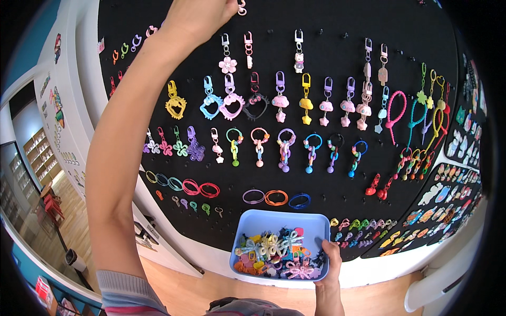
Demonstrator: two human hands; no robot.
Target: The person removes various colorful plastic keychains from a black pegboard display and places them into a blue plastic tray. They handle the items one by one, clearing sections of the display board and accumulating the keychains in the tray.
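My left hand (pixel 203 16) is raised to the black pegboard (pixel 284 19) and partly cut off by the top of the view. At its fingertips is a pink keychain (pixel 242 8), only its lower part visible. Low in front of me, my right hand (pixel 332 258) grips the right side of a light blue plastic tray (pixel 276 218), thumb over the rim. Inside lies a jumble of keychain charms and clasps: pale yellow cord bows (pixel 270 247), a light blue bow (pixel 291 240) and a pink bow (pixel 298 269).
Rows of keychains hang on pegs, among them cat-head frames (pixel 231 106), cloud charms (pixel 280 102) and chain-link rings (pixel 285 148). Coiled cord loops (pixel 276 197) hang lower. At right, another panel (pixel 433 207) holds small decorations. A glass-fronted doorway (pixel 29 170) is at left.
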